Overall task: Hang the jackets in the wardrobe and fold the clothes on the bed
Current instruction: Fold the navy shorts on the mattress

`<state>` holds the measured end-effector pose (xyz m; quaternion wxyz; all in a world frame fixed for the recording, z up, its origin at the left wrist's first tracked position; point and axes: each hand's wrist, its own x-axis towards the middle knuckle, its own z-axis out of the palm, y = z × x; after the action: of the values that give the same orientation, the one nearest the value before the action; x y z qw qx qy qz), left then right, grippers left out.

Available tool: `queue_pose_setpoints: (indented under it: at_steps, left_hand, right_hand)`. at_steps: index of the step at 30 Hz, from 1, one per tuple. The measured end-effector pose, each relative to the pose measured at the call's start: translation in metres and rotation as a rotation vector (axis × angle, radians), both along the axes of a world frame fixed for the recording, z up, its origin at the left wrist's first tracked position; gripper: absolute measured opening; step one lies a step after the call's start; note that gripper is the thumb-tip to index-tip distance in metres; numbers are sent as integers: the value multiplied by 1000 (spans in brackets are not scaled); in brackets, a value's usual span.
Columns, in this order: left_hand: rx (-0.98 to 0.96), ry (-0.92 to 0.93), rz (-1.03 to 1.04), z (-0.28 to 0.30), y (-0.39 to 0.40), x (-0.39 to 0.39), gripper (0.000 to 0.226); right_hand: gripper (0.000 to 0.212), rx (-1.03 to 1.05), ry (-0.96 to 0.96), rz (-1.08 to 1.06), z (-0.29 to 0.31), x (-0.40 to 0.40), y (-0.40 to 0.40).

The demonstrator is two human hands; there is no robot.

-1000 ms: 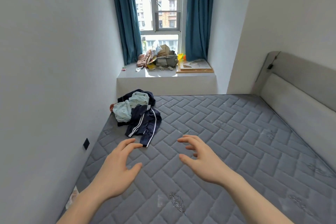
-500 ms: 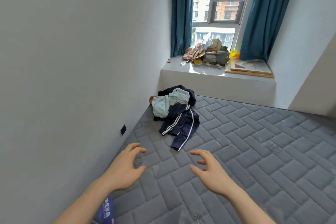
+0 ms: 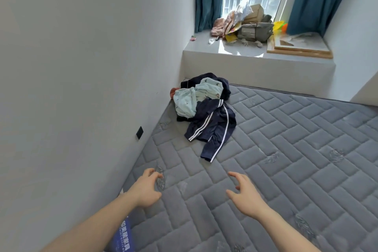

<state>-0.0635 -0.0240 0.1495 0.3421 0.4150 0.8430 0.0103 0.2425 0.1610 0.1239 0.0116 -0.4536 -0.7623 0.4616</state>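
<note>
Clothes pile (image 3: 201,106) sits mid-frame on the bed (image 3: 286,149), against the wall. Soft, light, floppy; probably best to pinch the striped navy jacket (image 3: 212,127) at its shoulders. Left hand (image 3: 146,188) and right hand (image 3: 244,196) hover empty, fingers spread.

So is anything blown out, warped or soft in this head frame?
Head view: daylight glares off the window ledge and the window is overexposed; wide-angle bends the left wall; the clothes pile and both open hands, left hand, right hand, look sharp.
</note>
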Motion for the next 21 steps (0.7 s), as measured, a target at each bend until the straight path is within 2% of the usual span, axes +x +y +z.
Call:
queue_pose_setpoints:
  at_steps: [5,11,15,19,21]
  left_hand:
    - [-132,64,-67,-83,66,-86,63]
    - [-232,115,-208,-258,137,-162,61]
    - [-292,80,-190,-360,154,-181,66]
    - [-264,180,-161,-413,155,-173,81]
    - [-283,200,-176,-419,158,-170,84]
  right_hand:
    - [62,-8,-112,-48,-71,-78,51]
    - [66,31,-264,-52,-223,-171,110]
    - [73,47,-407,-12,-312,-211,138]
    - [89,114,-416,-20,-374,-238,162]
    - [104,111,-411,-111,-398,-251,168]
